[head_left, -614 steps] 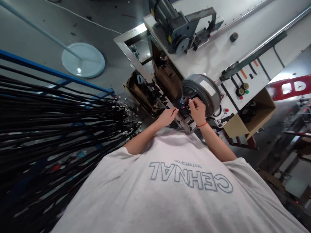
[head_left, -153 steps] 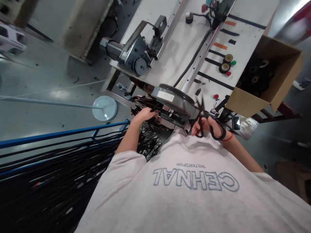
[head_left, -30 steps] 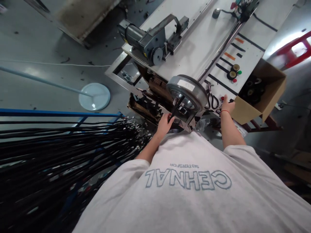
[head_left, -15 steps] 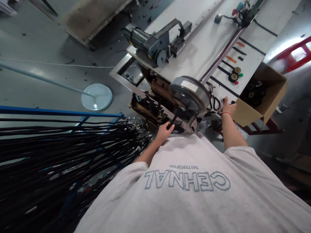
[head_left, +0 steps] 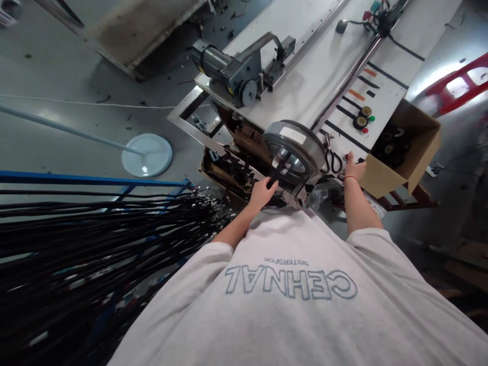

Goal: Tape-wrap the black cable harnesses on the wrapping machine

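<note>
My left hand is closed on a black cable, gripped between thumb and fingers. The dark length runs from it toward the opening of a round grey ring-shaped machine head. At the table's front edge, my right hand is bent around something I cannot make out, its thumb beside a small red button. Most of its fingers are hidden. Black-handled scissors lie on the table between the ring and this hand.
A motor unit sits on the white table. Two tape rolls lie near black and orange strips. On the right stands a cardboard box with dark rolls inside. Many black cables hang on a blue rack at left, near a round white base.
My left hand has moved up and slightly right, closer to the ring, with the black cable. My right hand stays at the table edge. The whole view has shifted slightly.
</note>
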{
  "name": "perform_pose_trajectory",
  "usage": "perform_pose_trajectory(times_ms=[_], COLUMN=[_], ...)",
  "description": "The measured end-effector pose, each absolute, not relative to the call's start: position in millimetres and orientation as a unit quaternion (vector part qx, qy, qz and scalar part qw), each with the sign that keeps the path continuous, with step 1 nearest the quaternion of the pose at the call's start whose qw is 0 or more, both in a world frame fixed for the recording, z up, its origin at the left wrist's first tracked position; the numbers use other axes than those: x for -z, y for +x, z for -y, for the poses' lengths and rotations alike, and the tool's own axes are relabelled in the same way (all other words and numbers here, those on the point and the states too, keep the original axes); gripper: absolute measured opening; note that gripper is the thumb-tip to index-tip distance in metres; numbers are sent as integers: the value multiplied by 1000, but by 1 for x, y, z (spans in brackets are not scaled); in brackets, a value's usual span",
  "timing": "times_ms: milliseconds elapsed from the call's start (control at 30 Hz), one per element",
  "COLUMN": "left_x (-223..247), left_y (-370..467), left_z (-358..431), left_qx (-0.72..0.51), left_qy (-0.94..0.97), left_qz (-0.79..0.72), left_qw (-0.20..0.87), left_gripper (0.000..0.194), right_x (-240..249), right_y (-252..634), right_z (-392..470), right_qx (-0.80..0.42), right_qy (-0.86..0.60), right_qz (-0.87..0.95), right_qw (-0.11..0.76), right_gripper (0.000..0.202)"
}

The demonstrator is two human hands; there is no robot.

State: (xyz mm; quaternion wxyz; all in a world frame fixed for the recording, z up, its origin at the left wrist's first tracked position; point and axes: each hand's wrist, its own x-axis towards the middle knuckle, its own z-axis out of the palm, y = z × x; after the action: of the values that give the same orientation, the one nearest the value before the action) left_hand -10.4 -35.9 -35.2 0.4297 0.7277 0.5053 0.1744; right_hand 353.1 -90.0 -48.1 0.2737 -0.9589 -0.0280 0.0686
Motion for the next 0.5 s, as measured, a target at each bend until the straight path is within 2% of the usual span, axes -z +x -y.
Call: perform_pose_trajectory(times_ms=[100,300,367,500], left_x=[51,99,103,84], left_y=[-20,-84,-108,-148], left_z=[40,58,64,80], left_qx=[-125,131,141,76], left_qy=[741,725,719,728], left_qz=[-486,-506,-524,-535], left_qw=[446,449,433,422], left_gripper=[31,23,23,29], right_x=[49,50,50,52], right_y=[353,355,356,357], right_z=[89,89,90,91], right_qx=[-65,-66,-66,-68], right_qy=[-958,-959,-958,-957], right_qz=[24,29,33,30], right_qw=[278,275,278,280], right_gripper=[62,64,64,60])
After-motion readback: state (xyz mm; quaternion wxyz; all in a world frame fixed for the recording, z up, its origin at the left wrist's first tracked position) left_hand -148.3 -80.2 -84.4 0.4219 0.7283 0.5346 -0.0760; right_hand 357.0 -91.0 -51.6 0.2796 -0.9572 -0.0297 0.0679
